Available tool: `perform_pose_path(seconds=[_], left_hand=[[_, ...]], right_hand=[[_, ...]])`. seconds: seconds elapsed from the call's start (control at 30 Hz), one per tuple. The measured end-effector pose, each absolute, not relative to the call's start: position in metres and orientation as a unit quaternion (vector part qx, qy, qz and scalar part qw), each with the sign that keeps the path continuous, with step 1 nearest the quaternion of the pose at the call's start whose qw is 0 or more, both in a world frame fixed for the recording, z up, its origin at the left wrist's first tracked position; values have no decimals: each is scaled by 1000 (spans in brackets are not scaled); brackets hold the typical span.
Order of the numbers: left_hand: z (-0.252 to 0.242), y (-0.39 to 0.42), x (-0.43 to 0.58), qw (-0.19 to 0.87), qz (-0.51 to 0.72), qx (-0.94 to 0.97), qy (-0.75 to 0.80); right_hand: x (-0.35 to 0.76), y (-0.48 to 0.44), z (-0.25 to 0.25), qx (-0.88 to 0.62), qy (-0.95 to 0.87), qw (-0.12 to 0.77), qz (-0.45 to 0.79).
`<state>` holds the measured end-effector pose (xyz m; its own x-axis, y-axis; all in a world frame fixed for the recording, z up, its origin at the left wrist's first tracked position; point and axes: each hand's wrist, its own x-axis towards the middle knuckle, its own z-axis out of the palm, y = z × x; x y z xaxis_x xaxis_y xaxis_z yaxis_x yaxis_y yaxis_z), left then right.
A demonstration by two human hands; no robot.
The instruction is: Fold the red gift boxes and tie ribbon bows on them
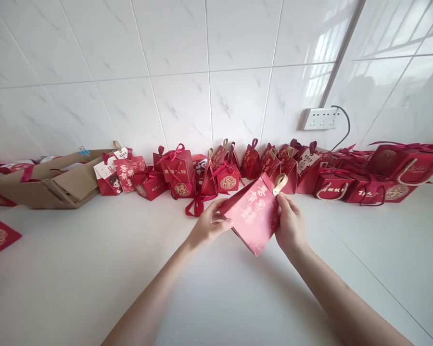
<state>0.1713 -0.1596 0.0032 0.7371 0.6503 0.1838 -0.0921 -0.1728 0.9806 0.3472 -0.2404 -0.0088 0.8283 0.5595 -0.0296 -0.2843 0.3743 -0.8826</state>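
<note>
Between my two hands a red paper gift box (254,211) is held tilted above the white tabletop (216,298). Pale Chinese characters are printed on its face, and a gold ribbon loop (280,184) sticks out at its upper right corner. My left hand (210,223) pinches the box's left edge between thumb and fingers. My right hand (290,218) grips the right side, just below the loop. Behind them stands a row of similar boxes, among them a small square box (228,180) with a round gold pattern and a red bow.
A tiled wall with a white power strip (320,119) and a dark cable rises behind the row. Far left is an open cardboard box (65,185). A red box (0,235) lies at the left edge. Larger boxes with rope handles (406,166) are stacked at right.
</note>
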Motion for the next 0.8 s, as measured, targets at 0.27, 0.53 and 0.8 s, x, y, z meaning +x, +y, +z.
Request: perform_pose_path(seconds=[0.27,0.53,0.8], left_hand=[[-12,-171,177,209,517,802,211],[-20,-168,180,-41,504,858,91],[-15,-163,176,-33,482,859,172]], right_hand=[[322,-245,-9,-481,-180,770,378],[311,-247,-8,-404,-223,726,510],[318,-241,-14,-382,-156,738,534]])
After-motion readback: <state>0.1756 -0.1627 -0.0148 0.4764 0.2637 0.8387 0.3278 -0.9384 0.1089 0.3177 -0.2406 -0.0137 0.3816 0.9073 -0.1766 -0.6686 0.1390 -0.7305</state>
